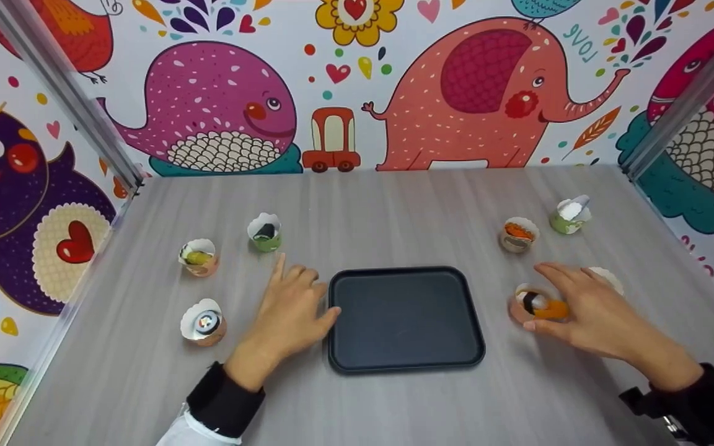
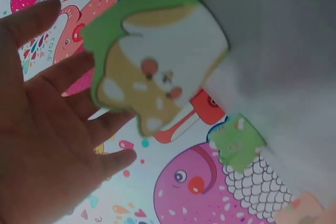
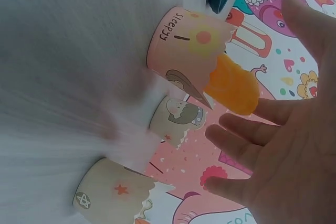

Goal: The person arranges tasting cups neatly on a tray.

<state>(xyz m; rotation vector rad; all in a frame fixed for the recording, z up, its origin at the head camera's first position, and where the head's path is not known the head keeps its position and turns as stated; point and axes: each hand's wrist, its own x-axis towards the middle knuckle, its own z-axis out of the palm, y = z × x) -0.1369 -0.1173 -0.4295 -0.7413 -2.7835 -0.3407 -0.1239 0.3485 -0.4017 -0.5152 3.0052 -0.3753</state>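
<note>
My right hand (image 1: 599, 316) hovers by a pink paper cup (image 1: 518, 314), thumb on the near side and fingers on the far side. In the right wrist view the fingers are spread behind this cup, whose side reads "Sleepyy". Out of its mouth sticks an orange piece (image 3: 233, 85), with a black-banded white piece beside it in the head view. My left hand (image 1: 289, 310) is held over the table by the dark tray's left edge, fingers spread. A green paper cup (image 2: 157, 61) with an animal picture stands in front of that palm; the hand hides it from the head view.
The dark tray (image 1: 406, 322) lies between the hands. To the left stand a green cup (image 1: 265, 238), a cup with a yellowish piece (image 1: 199, 257) and a cup with a round piece (image 1: 207, 321). Cups (image 1: 517, 240) (image 1: 568, 222) stand at right; another (image 1: 608, 279) is partly hidden.
</note>
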